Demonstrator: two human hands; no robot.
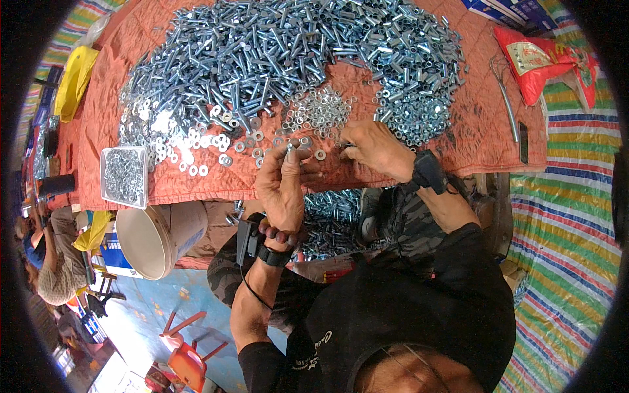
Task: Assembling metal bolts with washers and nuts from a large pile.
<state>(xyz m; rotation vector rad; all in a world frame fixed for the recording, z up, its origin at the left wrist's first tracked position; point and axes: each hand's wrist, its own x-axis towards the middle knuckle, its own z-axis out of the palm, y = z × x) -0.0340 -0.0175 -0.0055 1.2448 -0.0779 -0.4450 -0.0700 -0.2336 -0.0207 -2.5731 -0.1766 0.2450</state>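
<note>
Both hands are over the near edge of the orange-red quilted cloth (229, 181). With thumb and finger, the left hand (282, 190) pinches a small silvery metal fastener (290, 149); the right hand (377, 149) is half curled near it, and I cannot tell whether it holds something. I judge the fastener light, stiff, rather slippery and not fragile, so I prefer to hold it by its sides.

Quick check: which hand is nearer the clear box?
Left. The left hand is to the right of the clear box, apart from it; the right hand is farther right, beyond the left one.
</note>
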